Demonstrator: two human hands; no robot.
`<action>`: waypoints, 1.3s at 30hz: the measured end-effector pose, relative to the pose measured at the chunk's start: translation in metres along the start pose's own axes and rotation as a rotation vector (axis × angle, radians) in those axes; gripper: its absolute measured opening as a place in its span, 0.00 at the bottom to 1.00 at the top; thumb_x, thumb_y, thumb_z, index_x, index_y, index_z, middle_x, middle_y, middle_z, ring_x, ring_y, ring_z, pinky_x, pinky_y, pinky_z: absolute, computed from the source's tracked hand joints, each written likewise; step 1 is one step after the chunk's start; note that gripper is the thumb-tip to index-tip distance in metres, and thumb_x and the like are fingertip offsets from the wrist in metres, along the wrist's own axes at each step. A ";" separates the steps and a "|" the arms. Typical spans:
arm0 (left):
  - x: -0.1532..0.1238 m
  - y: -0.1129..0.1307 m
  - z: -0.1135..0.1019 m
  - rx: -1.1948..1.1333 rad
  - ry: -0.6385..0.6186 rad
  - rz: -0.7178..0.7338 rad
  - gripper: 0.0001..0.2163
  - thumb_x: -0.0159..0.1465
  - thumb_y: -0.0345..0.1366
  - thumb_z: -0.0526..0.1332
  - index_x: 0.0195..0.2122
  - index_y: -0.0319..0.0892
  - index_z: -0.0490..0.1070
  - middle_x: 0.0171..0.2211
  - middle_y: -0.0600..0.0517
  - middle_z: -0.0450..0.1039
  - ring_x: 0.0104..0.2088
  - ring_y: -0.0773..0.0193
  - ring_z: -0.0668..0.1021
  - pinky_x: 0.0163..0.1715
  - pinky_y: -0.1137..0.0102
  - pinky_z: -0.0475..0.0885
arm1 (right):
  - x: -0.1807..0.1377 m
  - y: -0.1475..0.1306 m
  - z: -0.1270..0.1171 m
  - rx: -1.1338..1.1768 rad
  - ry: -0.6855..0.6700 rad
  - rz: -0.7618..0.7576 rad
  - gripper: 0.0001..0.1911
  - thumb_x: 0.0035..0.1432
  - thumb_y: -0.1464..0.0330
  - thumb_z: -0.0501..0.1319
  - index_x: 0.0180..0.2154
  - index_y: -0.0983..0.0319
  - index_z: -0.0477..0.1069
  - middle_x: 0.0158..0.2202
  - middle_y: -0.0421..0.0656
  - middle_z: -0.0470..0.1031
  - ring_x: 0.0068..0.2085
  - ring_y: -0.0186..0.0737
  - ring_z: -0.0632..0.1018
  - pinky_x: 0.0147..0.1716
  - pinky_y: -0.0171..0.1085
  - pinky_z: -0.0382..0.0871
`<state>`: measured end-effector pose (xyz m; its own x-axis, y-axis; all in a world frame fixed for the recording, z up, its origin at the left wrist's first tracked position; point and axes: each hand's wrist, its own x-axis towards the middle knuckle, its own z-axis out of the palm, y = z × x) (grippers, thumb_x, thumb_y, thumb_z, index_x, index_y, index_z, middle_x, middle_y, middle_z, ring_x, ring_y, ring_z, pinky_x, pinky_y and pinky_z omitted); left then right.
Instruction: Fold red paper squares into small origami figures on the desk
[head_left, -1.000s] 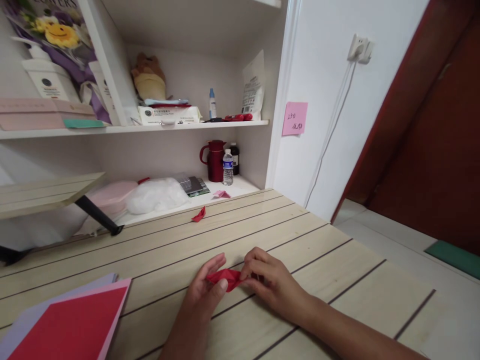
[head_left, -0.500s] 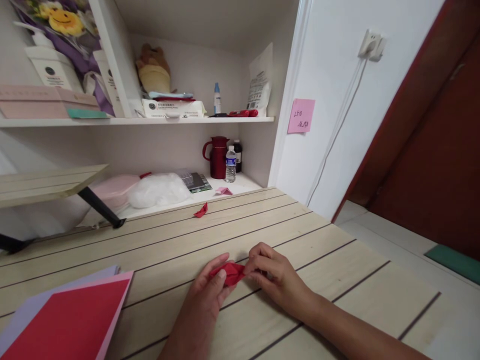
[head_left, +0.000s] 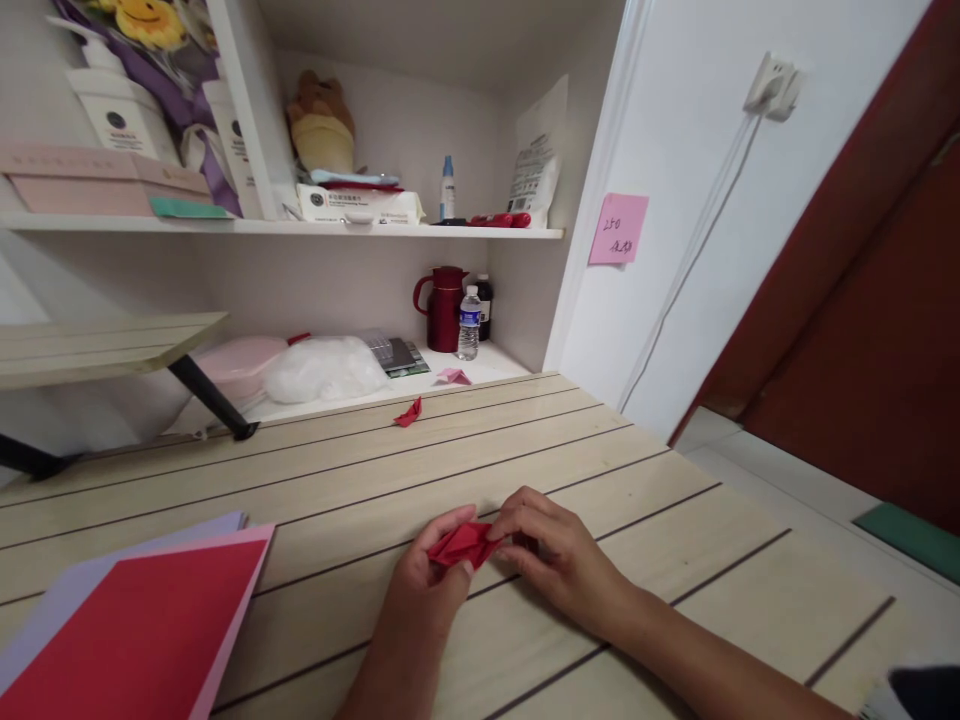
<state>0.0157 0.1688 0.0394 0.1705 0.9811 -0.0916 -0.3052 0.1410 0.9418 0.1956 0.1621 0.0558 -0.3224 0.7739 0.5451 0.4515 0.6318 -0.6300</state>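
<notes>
A small folded red paper boat (head_left: pixel 463 544) is held between my two hands, just above the striped wooden tabletop (head_left: pixel 345 500). My left hand (head_left: pixel 431 575) grips its left end, thumb in front and fingers behind. At the boat's right tip, my right hand (head_left: pixel 547 550) pinches the paper between thumb and fingertips; its other fingers are curled. Farther back on the table lies another small red folded paper boat (head_left: pixel 409 412). To the left of my hands rests a stack of coloured sheets, a red sheet (head_left: pixel 142 625) on top, with pink and lilac edges showing.
Behind the table, a white shelf (head_left: pixel 360 228) holds wipes and bottles. Below it stand a dark red jug (head_left: pixel 445 310), a water bottle (head_left: pixel 469 325) and a folded pink paper (head_left: pixel 453 376). A small raised stand (head_left: pixel 112 345) sits at the left; a wall (head_left: pixel 675 150) rises at the right.
My left thumb has slid down to the boat's lower edge, and more of the red paper shows. The view has shifted slightly; both hands still hold the boat.
</notes>
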 end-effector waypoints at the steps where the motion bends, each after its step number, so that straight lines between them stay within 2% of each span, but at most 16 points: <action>1: -0.001 0.001 0.002 0.026 0.007 0.010 0.21 0.48 0.30 0.64 0.45 0.42 0.76 0.40 0.46 0.82 0.42 0.55 0.81 0.49 0.62 0.71 | 0.000 0.000 0.000 -0.002 -0.006 -0.010 0.06 0.63 0.74 0.60 0.39 0.58 0.74 0.36 0.44 0.73 0.38 0.40 0.75 0.35 0.36 0.70; 4: -0.004 0.002 0.006 0.076 0.047 0.059 0.19 0.47 0.28 0.61 0.42 0.42 0.77 0.41 0.47 0.82 0.42 0.57 0.81 0.46 0.66 0.72 | 0.000 -0.001 0.000 -0.018 -0.008 -0.030 0.08 0.62 0.75 0.59 0.42 0.58 0.73 0.36 0.44 0.74 0.39 0.41 0.75 0.37 0.37 0.70; 8: -0.005 0.000 0.007 0.125 0.107 0.088 0.17 0.48 0.29 0.60 0.40 0.42 0.78 0.38 0.49 0.82 0.36 0.61 0.81 0.39 0.70 0.71 | -0.001 -0.001 0.000 -0.040 0.010 -0.001 0.15 0.60 0.78 0.58 0.47 0.57 0.70 0.36 0.43 0.72 0.36 0.39 0.74 0.34 0.36 0.69; 13: -0.004 -0.002 0.007 0.136 0.152 0.088 0.15 0.50 0.30 0.62 0.40 0.41 0.77 0.32 0.51 0.81 0.31 0.64 0.79 0.34 0.72 0.70 | -0.004 0.001 -0.001 0.013 0.103 0.021 0.08 0.60 0.73 0.61 0.41 0.58 0.66 0.38 0.43 0.68 0.32 0.36 0.71 0.29 0.34 0.69; 16: -0.004 -0.003 0.006 0.146 0.181 0.089 0.16 0.50 0.30 0.62 0.41 0.41 0.77 0.30 0.52 0.80 0.32 0.63 0.79 0.36 0.71 0.70 | -0.005 -0.002 -0.004 -0.011 0.094 -0.023 0.03 0.61 0.73 0.61 0.36 0.59 0.68 0.40 0.45 0.67 0.34 0.37 0.71 0.31 0.35 0.70; 18: -0.003 -0.004 0.006 0.149 0.193 0.091 0.16 0.50 0.30 0.62 0.42 0.41 0.77 0.30 0.52 0.80 0.34 0.62 0.80 0.38 0.70 0.70 | -0.005 -0.005 -0.006 -0.045 0.072 -0.046 0.04 0.62 0.73 0.60 0.34 0.59 0.71 0.40 0.45 0.67 0.37 0.39 0.72 0.32 0.36 0.70; 20: -0.003 -0.005 0.006 0.150 0.195 0.094 0.16 0.51 0.31 0.63 0.42 0.42 0.77 0.30 0.52 0.80 0.35 0.60 0.80 0.40 0.68 0.71 | -0.004 -0.006 -0.006 -0.061 0.051 -0.057 0.05 0.62 0.74 0.60 0.34 0.59 0.72 0.39 0.45 0.66 0.39 0.41 0.72 0.33 0.36 0.71; 23: -0.003 -0.006 0.007 0.148 0.194 0.093 0.16 0.51 0.32 0.63 0.43 0.42 0.77 0.31 0.51 0.80 0.36 0.59 0.80 0.43 0.66 0.71 | -0.004 -0.006 -0.007 -0.058 0.048 -0.027 0.06 0.62 0.74 0.60 0.35 0.59 0.73 0.39 0.45 0.66 0.38 0.39 0.72 0.32 0.36 0.71; 31: -0.004 -0.006 0.007 0.153 0.166 0.083 0.19 0.51 0.34 0.65 0.45 0.42 0.76 0.33 0.50 0.81 0.32 0.61 0.80 0.35 0.68 0.72 | -0.003 -0.006 -0.009 -0.055 0.070 -0.010 0.05 0.62 0.73 0.60 0.38 0.59 0.74 0.39 0.45 0.66 0.36 0.38 0.72 0.32 0.35 0.72; 39: -0.006 -0.003 0.006 0.270 0.174 0.192 0.15 0.51 0.30 0.65 0.41 0.46 0.78 0.44 0.47 0.78 0.45 0.54 0.79 0.49 0.61 0.71 | -0.005 -0.003 -0.010 -0.079 0.039 -0.037 0.05 0.63 0.71 0.60 0.36 0.58 0.75 0.38 0.46 0.68 0.41 0.42 0.73 0.34 0.37 0.71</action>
<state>0.0209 0.1619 0.0392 -0.0350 0.9974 0.0632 -0.0537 -0.0650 0.9964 0.2046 0.1558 0.0604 -0.3079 0.7466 0.5897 0.5047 0.6536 -0.5640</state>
